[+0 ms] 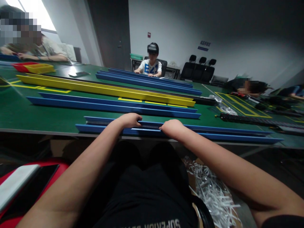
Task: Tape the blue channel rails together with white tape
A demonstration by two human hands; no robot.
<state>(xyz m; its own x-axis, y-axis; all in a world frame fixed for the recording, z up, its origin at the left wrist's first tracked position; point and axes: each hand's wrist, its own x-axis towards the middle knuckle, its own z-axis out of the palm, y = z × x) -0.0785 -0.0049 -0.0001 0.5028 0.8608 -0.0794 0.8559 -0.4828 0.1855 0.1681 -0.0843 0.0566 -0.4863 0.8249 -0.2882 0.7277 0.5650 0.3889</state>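
Note:
A long blue channel with raised side walls lies along the near edge of the green table. Both of my hands are on its middle part, a short gap apart. My left hand is closed over the channel, with its thumb side toward the right and some fingers hidden. My right hand curls at the channel's near wall, its fingertips pressed together and partly hidden. Between the hands a dark inner surface of the channel shows. Just beyond lies a second blue channel, untouched.
Farther back lie a yellow channel and more blue channels. Red and yellow trays stand at left; a black strip lies at right. Several people sit around the table. White shredded strips fill a box below.

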